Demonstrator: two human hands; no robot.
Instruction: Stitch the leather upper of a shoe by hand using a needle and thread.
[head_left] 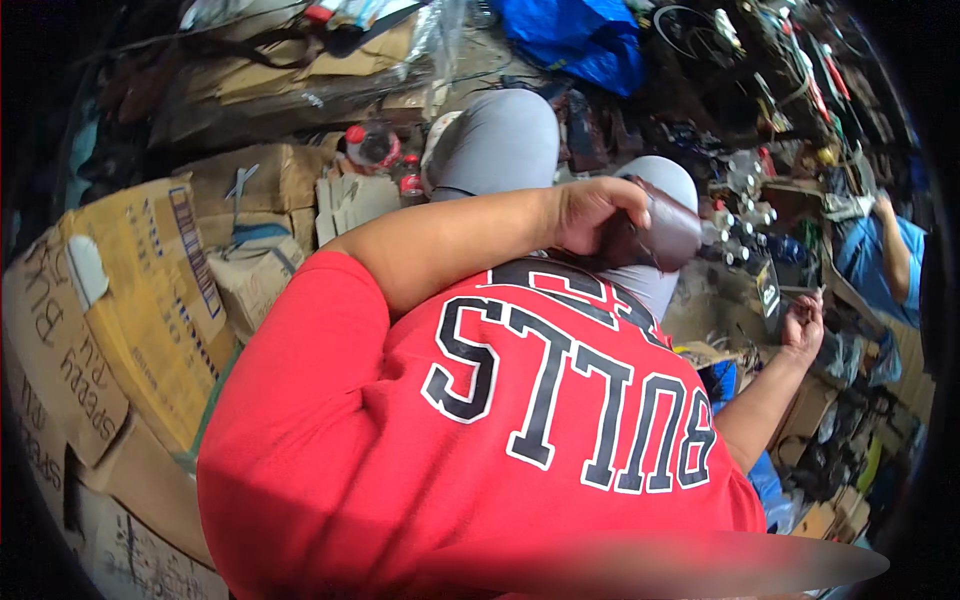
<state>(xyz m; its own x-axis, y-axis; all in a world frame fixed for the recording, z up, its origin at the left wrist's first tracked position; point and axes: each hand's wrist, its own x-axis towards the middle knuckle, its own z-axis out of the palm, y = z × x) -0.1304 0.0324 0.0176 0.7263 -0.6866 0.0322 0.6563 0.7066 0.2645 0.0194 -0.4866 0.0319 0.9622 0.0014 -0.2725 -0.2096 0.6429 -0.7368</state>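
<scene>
My left hand (597,216) reaches across my front and grips a dark brown leather piece (668,232), smooth, glossy and curved. The leather is above my lap, by my right knee, and part of it is hidden behind my fingers. It may be a shoe part or a pouch; I cannot tell which. Out to the right, apart from the leather, my right hand (803,325) is raised with its fingers pinched together. Something small and pale shows at its fingertips, too small to name.
Cardboard boxes (140,290) are stacked at my left. Plastic bottles (372,146) with red caps stand beyond my left knee, and several small bottles (735,228) beside my right knee. A blue sheet (575,35) lies ahead. Another person in a blue shirt (880,262) is at the far right.
</scene>
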